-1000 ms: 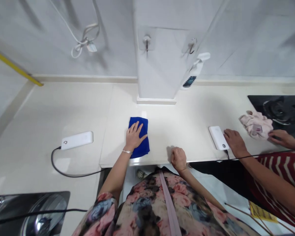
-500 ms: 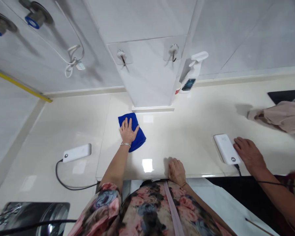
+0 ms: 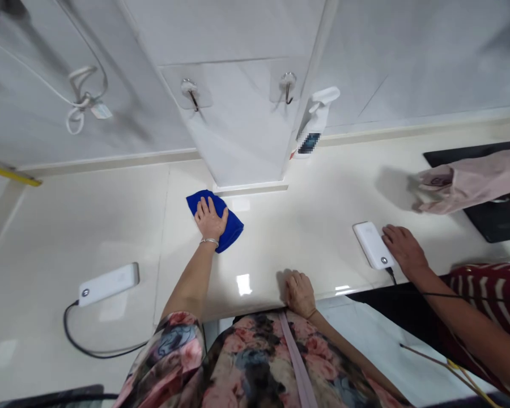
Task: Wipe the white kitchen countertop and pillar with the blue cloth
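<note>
My left hand (image 3: 210,220) lies flat with spread fingers on a folded blue microfibre cloth (image 3: 233,228), pressing it onto the cream countertop (image 3: 314,238). A silver bracelet circles that wrist. My right hand (image 3: 300,294) rests curled at the counter's front edge, touching nothing else. To the right, a co-worker's hand (image 3: 403,249) sits next to a white power bank (image 3: 372,245). A pink cloth (image 3: 471,184) hangs in the air above a black hob (image 3: 493,224), its holder mostly out of view.
A second white power bank (image 3: 108,284) with a black cable (image 3: 80,340) lies to the left. A white pillar (image 3: 238,130) with adhesive hooks meets the counter behind the cloth. A white spray bottle (image 3: 317,116) stands beside it.
The blue cloth and my left hand have slid toward the pillar. The pink cloth has lifted off the black hob. The whole view has swung, moving the scene leftward.
</note>
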Demonstrator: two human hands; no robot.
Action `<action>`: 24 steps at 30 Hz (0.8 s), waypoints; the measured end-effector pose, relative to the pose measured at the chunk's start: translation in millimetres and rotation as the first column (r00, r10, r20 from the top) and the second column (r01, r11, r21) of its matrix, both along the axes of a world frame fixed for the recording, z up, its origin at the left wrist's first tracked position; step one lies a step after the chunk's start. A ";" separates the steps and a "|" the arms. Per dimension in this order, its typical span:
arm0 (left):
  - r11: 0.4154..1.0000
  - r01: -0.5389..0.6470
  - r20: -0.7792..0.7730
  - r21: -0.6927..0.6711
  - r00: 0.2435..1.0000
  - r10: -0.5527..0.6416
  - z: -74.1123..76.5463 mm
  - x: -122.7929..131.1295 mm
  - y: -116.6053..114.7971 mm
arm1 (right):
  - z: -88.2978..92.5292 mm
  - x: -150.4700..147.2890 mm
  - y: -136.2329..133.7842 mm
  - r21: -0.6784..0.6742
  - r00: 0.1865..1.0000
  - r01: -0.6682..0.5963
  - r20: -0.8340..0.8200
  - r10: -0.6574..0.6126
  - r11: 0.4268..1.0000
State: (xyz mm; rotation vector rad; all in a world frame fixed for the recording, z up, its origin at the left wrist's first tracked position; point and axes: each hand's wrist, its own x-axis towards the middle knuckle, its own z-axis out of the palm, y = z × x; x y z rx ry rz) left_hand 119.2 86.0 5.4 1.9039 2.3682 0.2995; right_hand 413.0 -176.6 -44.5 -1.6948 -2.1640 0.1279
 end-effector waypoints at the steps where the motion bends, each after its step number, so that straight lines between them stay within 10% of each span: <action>1: 1.000 0.020 -0.002 -0.001 1.000 -0.020 -0.3 1.3 -4.4 | 3.4 -1.1 0.5 0.010 1.000 0.007 0.008 -0.007 1.000; 17: 0.856 0.517 0.171 0.017 0.842 -0.512 -4.4 127.3 -61.3 | 12.8 -14.1 7.0 0.189 1.000 0.024 -0.005 -0.024 0.982; 24: 0.797 0.601 0.313 0.059 0.748 -0.586 11.8 70.4 -52.8 | 24.4 -7.2 28.5 0.229 0.974 0.088 -0.222 -0.036 0.969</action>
